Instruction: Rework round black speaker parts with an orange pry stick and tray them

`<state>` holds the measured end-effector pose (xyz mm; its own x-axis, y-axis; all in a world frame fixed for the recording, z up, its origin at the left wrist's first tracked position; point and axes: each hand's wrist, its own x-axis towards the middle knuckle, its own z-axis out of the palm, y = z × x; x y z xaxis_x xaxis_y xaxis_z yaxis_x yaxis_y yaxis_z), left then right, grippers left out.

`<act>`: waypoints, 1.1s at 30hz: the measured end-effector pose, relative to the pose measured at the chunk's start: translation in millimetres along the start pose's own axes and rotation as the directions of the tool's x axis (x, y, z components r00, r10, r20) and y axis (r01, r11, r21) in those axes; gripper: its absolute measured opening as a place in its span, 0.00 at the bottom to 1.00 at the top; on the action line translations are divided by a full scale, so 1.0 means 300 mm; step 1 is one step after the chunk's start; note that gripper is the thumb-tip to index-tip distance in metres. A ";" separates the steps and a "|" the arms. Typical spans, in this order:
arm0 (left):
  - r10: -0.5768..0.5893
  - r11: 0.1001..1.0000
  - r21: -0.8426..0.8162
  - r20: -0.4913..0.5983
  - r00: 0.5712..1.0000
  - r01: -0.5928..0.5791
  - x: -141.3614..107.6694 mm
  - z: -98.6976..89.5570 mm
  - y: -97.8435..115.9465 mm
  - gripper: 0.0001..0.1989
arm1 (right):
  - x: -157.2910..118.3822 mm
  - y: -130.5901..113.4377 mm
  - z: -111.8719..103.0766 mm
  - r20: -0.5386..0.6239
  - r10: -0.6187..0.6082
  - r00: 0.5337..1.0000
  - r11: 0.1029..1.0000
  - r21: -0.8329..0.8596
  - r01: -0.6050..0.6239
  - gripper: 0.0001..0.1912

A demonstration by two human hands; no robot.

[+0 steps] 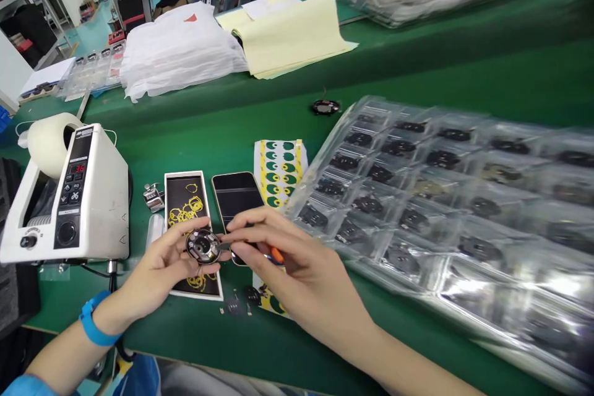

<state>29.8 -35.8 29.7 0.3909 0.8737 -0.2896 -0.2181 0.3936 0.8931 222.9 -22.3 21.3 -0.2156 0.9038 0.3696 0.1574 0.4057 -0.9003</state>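
Observation:
My left hand point(160, 266) holds a small round black part point(203, 246) with a shiny rim by its edge, over a white-framed tray point(221, 288) of yellow rings. Pinched in my right hand point(297, 266) is a thin tool with an orange end point(277, 255); its grey tip meets the round part's right edge. Whether it is tweezers or a blade, I cannot tell. Behind my right fingers lies a phone point(236, 193), partly covered. Small dark pieces point(234, 305) lie on the green table just below my hands.
At left stands a white tape dispenser point(104, 192). A clear blister tray point(417, 210) with several dark round parts fills the right. A sticker sheet point(279, 170), another round part point(325, 107), white sheets point(176, 49) and yellow paper point(297, 34) lie farther back.

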 end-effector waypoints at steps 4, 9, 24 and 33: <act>0.050 0.991 0.126 0.015 0.999 -0.052 -0.003 0.006 -0.007 0.23 | 0.010 0.014 0.005 0.064 0.281 0.958 0.948 0.138 -0.287 0.08; 0.077 0.970 0.229 0.002 0.997 -0.075 -0.015 0.011 -0.019 0.24 | 0.013 0.018 0.018 0.093 0.365 0.926 0.907 0.190 -0.376 0.10; 0.090 0.921 0.376 0.039 0.995 -0.099 -0.021 0.012 -0.024 0.27 | 0.008 -0.008 0.037 0.009 0.318 0.948 0.944 0.094 -0.318 0.09; 0.121 0.887 0.452 -0.025 0.992 -0.097 -0.015 0.021 -0.025 0.24 | 0.001 0.006 0.042 0.017 0.231 0.973 0.973 -0.001 -0.231 0.10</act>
<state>35.3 -44.5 26.3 0.3395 0.9217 -0.1877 0.1727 0.1351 0.9757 210.9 -22.9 16.9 -0.1897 0.9707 0.1474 0.2041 0.1859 -0.9611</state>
